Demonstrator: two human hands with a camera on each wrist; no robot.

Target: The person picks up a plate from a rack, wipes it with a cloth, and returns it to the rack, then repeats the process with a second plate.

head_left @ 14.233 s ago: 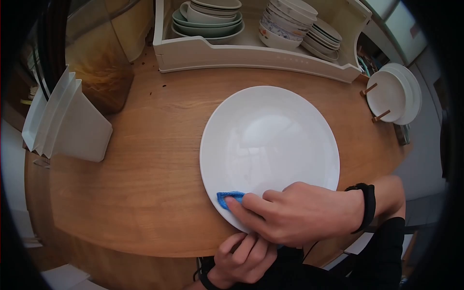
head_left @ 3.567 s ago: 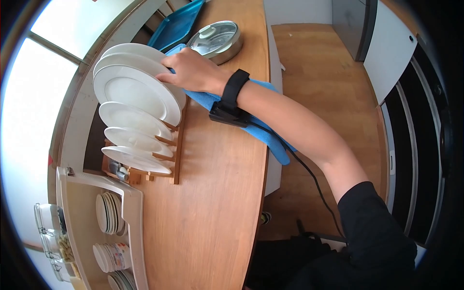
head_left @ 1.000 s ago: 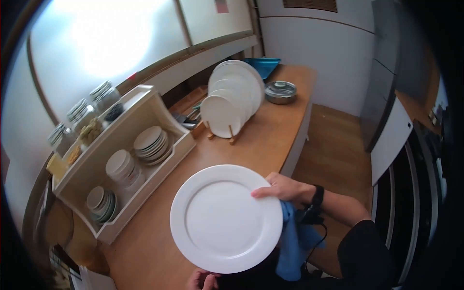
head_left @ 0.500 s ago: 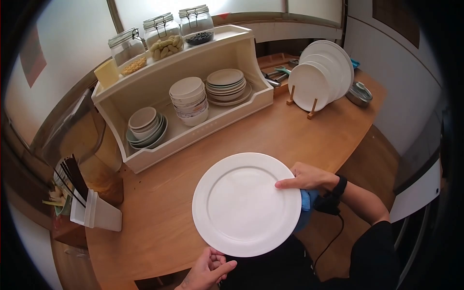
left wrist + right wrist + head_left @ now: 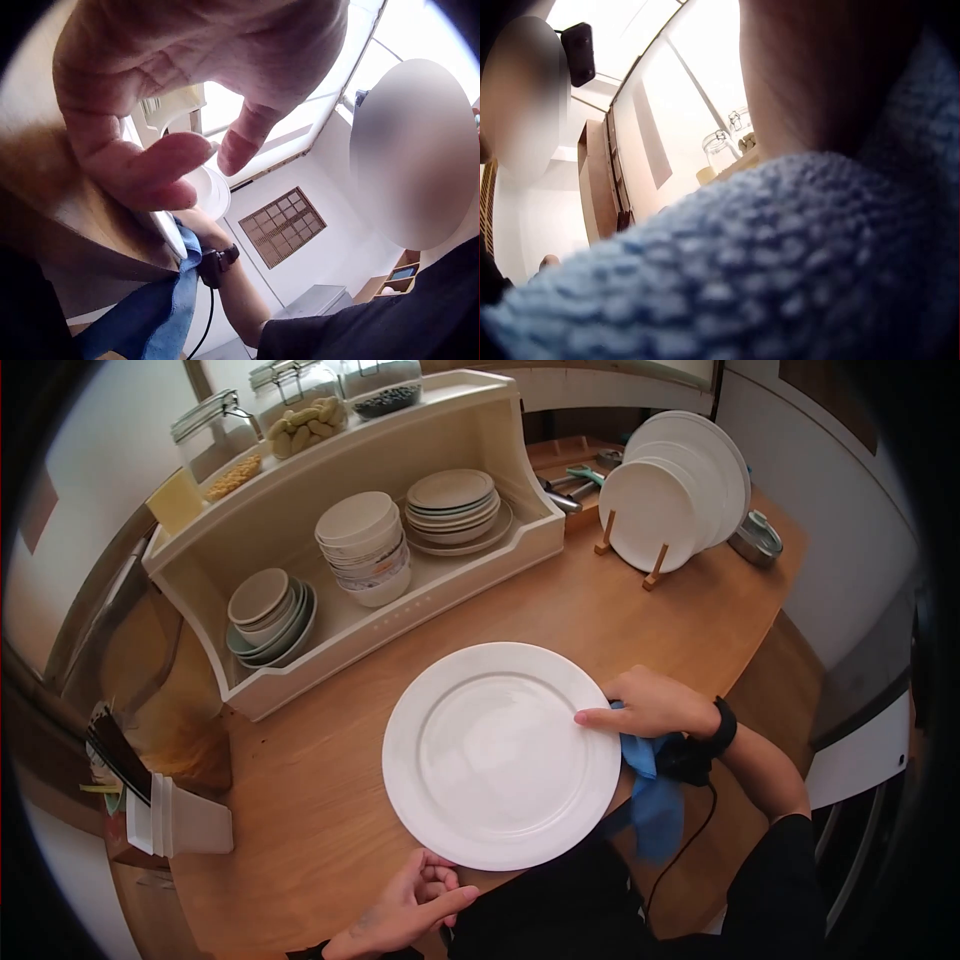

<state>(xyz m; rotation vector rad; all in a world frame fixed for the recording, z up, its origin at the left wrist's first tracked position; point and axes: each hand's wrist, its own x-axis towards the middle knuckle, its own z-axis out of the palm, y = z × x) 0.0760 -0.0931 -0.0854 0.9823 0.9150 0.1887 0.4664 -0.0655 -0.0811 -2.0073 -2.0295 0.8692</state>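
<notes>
A large white dinner plate point(image 5: 505, 755) with a raised rim lies face up low over the table's front edge. My right hand point(image 5: 655, 705) grips its right rim, thumb on top and fingers hidden below. A blue cloth point(image 5: 655, 810) hangs under that hand; its fluffy weave point(image 5: 727, 262) fills much of the right wrist view. My left hand point(image 5: 415, 905) is at the plate's lower left rim, fingers loosely curled and thumb pointing right. In the left wrist view, the left hand point(image 5: 172, 97) shows a gap between thumb and fingers with nothing in it.
A wooden rack point(image 5: 655, 568) holds several upright white plates point(image 5: 650, 510) at back right, before a lidded pan point(image 5: 757, 540). A cream shelf point(image 5: 400, 615) holds stacked bowls point(image 5: 365, 550) and dishes. Jars point(image 5: 300, 420) stand on top. White containers point(image 5: 190, 820) stand at left.
Against the oldest view, a different, rimmed plate is in hand; the right hand reached into the rack, then carried this plate back left. Lately the left hand has come up to its rim.
</notes>
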